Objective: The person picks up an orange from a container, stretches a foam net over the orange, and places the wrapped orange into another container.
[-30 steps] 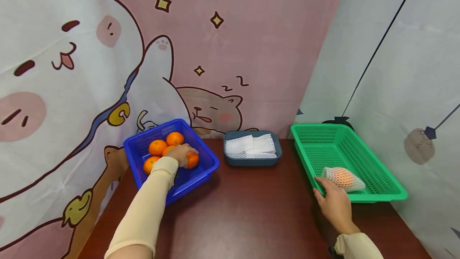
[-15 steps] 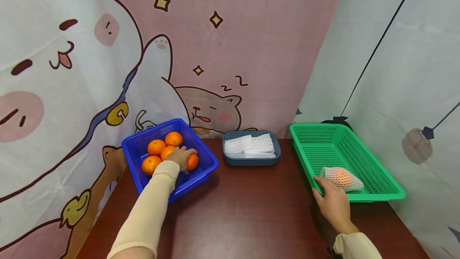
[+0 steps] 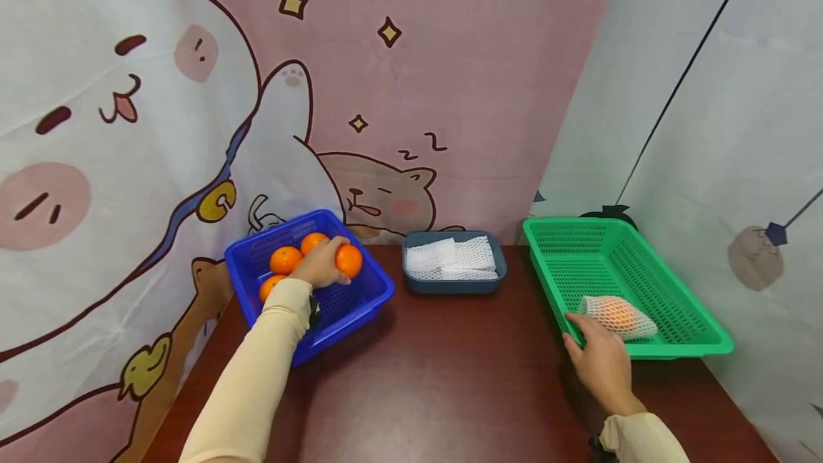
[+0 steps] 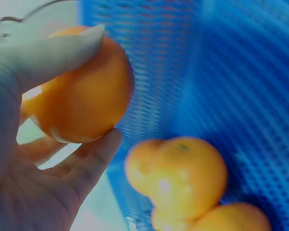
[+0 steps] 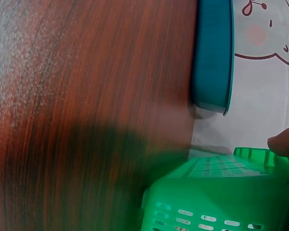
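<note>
Thumb and fingers of my left hand (image 3: 320, 264) grip an orange (image 3: 349, 261), held above the blue basket (image 3: 350, 327). In the left wrist view the held orange (image 4: 96, 96) sits between thumb and fingertips, apart from the several oranges (image 4: 188, 175) below it. My right hand (image 3: 603, 366) holds the near left corner of the green basket (image 3: 684, 295) by its rim. Beside those fingers, inside that basket, lies an orange in a white foam net (image 3: 619, 316). Only one fingertip (image 5: 284, 143) of this hand shows in the right wrist view.
Between the baskets, against the back wall, stands a dark blue-grey tray (image 3: 453, 287) with several white foam net sleeves (image 3: 432, 257) in it. Everything rests on a brown wooden table (image 3: 437, 370). A cartoon-printed cloth (image 3: 476, 91) hangs behind.
My left hand has lifted the orange up from among the others and turned so that it shows more. The right hand still holds the green basket's rim.
</note>
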A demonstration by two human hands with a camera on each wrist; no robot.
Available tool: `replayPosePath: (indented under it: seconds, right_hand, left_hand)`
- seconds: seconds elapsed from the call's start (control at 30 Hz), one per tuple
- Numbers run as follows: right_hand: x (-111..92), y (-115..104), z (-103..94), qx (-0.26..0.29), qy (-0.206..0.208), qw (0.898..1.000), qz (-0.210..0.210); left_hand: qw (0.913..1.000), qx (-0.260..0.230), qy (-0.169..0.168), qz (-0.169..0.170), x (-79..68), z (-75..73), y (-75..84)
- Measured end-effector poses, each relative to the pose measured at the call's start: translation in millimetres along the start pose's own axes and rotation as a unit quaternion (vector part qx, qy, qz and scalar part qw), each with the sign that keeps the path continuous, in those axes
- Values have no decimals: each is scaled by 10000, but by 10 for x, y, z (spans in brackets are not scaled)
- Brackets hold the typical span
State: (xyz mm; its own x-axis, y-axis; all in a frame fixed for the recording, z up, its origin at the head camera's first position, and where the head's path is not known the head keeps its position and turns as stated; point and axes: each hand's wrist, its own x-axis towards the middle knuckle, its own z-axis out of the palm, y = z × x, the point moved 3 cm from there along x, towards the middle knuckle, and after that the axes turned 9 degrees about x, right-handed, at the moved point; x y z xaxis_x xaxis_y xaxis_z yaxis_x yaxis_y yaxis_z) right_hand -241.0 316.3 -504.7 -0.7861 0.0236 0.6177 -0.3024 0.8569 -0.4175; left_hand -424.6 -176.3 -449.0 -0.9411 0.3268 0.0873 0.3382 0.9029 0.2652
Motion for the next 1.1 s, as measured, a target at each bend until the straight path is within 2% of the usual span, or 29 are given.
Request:
replayPosePath:
  seconds: [0.1,0.23,0.43,0.63,0.83,0.97,1.1]
  right_hand:
    - [1,0,-2,10,-7,10000,11]
    - [3,4,-8,15,-8,10000,23]
    - [3,6,-15,29,-24,10000,40]
    - [-4,11,-5,63,-44,10000,45]
    - [-5,19,1,62,-45,10000,44]
    - [-3,28,0,61,-60,9999,67]
    - [-2,29,3,66,-68,9999,61]
  left_hand:
    - [9983,-491,297,45,-33,-117,95]
    - [9911,-1181,605,130,-92,-190,277]
    - [9777,-1875,890,318,-224,-142,593]
    - [9659,-2360,891,583,-352,0,897]
    - [9556,-2726,548,977,-487,167,1206]
    - [9513,-2840,319,1159,-549,380,1348]
    - [9496,-2926,89,1121,-602,637,1414]
